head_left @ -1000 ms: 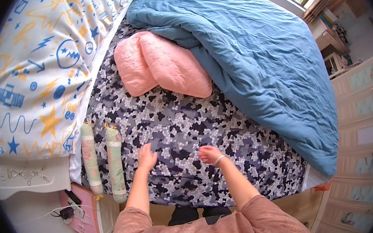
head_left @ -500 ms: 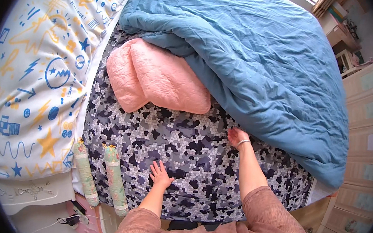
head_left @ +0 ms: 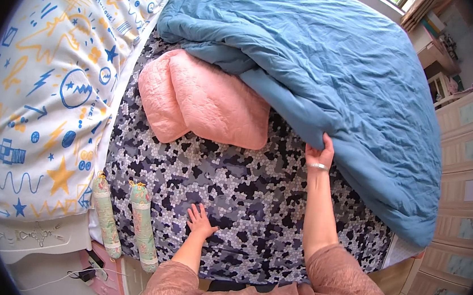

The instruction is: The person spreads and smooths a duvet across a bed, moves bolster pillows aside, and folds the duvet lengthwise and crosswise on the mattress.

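Note:
With thumb and fingers pinched, my right hand (head_left: pixel 320 153) grips the near edge of a blue quilt (head_left: pixel 345 78), which lies bunched over the far right of the bed. My left hand (head_left: pixel 200 222) rests flat with fingers spread on the patterned bedsheet (head_left: pixel 248 205), dark grey, black and white. Left of the quilt is a folded pink blanket (head_left: pixel 206 102), partly against the quilt's edge. Two slim green floral bolsters (head_left: pixel 143 224) lie side by side at the bed's near left, to the left of my left hand.
A white cover with blue and yellow doodles (head_left: pixel 53 101) drapes the headboard end at left. Below it stands a pale bedside cabinet (head_left: pixel 28 238) with a cable and a black plug (head_left: pixel 86 274). Wooden wardrobe doors (head_left: pixel 459 197) line the right, with a shelf unit farther back.
My right hand has moved up and to the right from the sheet and taken hold of the quilt's edge. My left hand stays flat on the sheet.

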`<state>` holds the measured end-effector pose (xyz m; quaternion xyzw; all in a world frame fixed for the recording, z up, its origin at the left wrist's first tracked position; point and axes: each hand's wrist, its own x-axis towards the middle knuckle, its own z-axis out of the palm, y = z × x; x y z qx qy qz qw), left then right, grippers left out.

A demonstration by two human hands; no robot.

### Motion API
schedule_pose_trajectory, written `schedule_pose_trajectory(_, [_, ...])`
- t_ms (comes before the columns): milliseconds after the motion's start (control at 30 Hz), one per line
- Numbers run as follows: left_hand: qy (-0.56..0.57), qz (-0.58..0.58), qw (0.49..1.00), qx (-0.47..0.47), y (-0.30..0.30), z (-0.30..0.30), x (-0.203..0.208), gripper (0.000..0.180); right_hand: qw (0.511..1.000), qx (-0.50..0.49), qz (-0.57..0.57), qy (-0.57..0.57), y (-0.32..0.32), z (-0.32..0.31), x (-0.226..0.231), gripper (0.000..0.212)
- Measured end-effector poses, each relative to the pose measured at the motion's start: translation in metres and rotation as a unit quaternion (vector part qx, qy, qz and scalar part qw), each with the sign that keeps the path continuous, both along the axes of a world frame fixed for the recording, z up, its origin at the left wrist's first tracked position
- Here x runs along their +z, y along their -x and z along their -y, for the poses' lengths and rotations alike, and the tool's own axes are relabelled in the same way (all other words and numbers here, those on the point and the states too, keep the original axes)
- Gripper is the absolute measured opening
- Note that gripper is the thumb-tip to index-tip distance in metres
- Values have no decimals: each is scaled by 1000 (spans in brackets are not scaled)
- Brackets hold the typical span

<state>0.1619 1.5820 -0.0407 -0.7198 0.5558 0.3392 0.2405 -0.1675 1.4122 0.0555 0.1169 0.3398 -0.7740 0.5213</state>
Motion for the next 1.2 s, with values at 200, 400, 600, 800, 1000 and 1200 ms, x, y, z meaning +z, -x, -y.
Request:
schedule_pose_trajectory(200, [-29, -114, 993, 18, -12, 44, -3, 56, 999, 26, 6, 40, -25, -91, 104, 11])
schedule_pose_trajectory(400, [23, -618, 690, 375, 80, 151, 33, 41, 1000, 12, 17, -22, -20, -138, 124, 12])
schedule_pose_trajectory(600, [387, -471, 729, 312, 110, 260, 41, 63, 989, 95, -19, -116, -21, -147, 81, 13])
schedule_pose_trajectory(800, [460, -249, 850, 67, 111, 299, 53, 70, 981, 111, -23, -156, -20, -151, 52, 17])
schedule_pose_trajectory(1000, [613, -86, 784, -50, 96, 332, 34, 29, 977, 134, -15, -165, -22, -147, 50, 23])
schedule_pose_trajectory(1200, [596, -266, 754, -73, 74, 331, 83, 10, 981, 83, -90, -150, 16, -131, 65, 30])
